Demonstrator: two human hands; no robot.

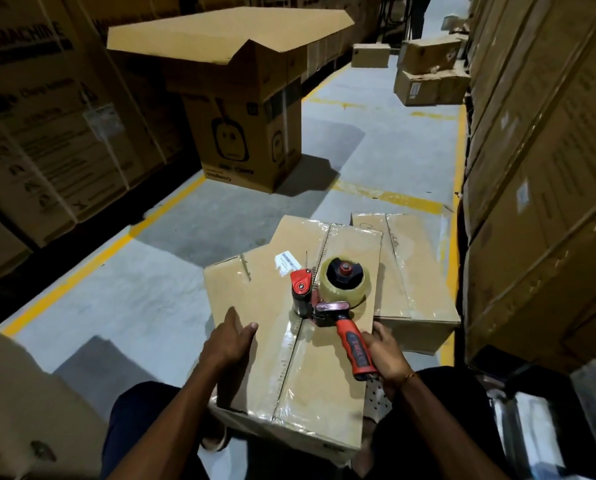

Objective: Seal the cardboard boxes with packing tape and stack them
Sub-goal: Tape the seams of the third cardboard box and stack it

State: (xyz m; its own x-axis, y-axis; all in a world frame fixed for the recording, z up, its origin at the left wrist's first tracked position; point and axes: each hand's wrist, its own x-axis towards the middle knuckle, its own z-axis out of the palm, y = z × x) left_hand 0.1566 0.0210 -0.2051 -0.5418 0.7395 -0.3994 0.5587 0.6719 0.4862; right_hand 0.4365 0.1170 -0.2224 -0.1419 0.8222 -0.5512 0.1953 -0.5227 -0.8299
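A flat cardboard box (255, 299) lies in front of my knees, with clear tape running down its centre seam. On the seam sits a red tape dispenser (324, 299) with a roll of clear tape. My right hand (386, 355) grips its red handle at the box's right edge. Flat on the box top, left of the seam, rests my left hand (229, 337) with straight fingers. A second taped box (414, 268) lies just behind and to the right, touching the first.
A tall open carton (244, 109) with raised flaps stands ahead on the grey floor. Stacked cartons wall both sides (538, 168), (47, 133). More boxes (428, 74) lie far down the aisle. Yellow floor lines mark the lane.
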